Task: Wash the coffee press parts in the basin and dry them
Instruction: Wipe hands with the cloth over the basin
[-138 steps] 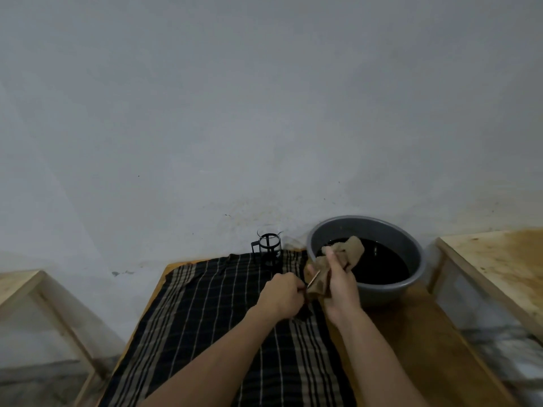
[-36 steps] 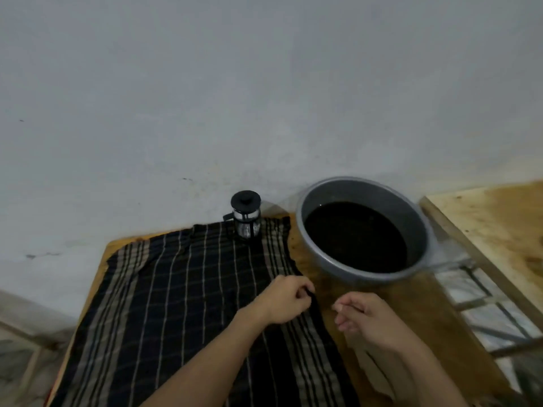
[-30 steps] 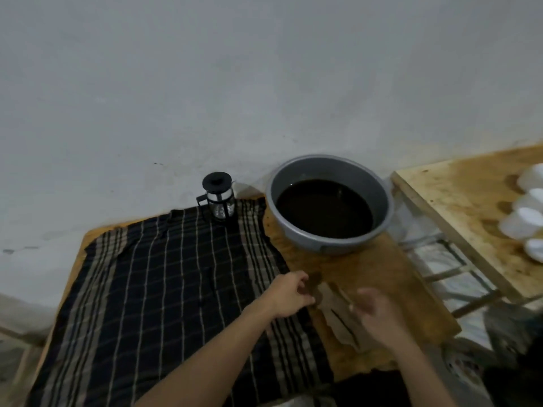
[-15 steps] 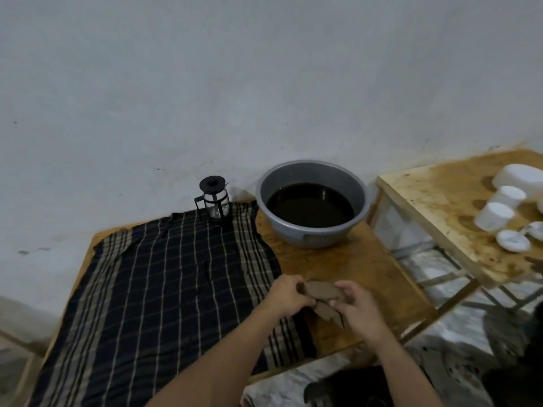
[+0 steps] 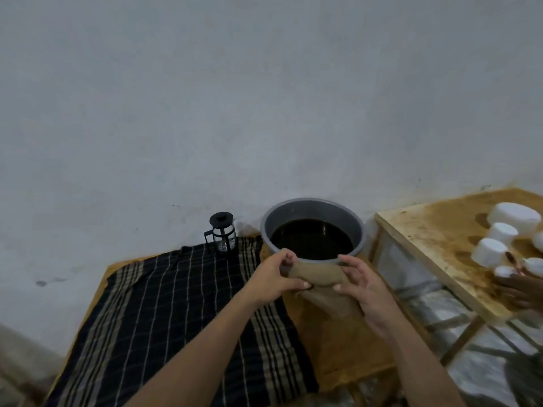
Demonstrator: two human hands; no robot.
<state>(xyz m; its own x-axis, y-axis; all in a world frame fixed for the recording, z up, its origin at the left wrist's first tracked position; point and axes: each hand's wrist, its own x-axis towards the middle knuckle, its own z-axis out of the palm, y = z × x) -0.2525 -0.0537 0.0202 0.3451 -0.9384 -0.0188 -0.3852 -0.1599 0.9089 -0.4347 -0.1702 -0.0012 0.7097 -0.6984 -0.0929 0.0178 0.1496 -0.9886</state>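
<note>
Holding a brown cloth (image 5: 318,277) stretched between 2 hands just in front of the grey basin (image 5: 360,230), above the wooden table (image 5: 346,345). Left hand (image 5: 277,273) pinching the cloth's left corner, fingers closed on it; right hand (image 5: 360,277) gripping the right side with thumb underneath and the outer fingers a little spread. Judging the task as almost finished: standing already assembled, the coffee press (image 5: 222,232) at the far edge of the black checked cloth (image 5: 182,312), close to the wall and just beside the basin, lid and plunger knob on top, glass body inside a black frame with the handle to the left. Looking clean, though too small to tell whether drops are remaining on the glass. Probably only handling of the drying cloth left now, folding or spreading it. Resting dark and calm, the water in the basin. Showing at the right edge, white containers (image 5: 499,236) on a second stained table (image 5: 435,230), and another person's hand (image 5: 520,289) near them.
</note>
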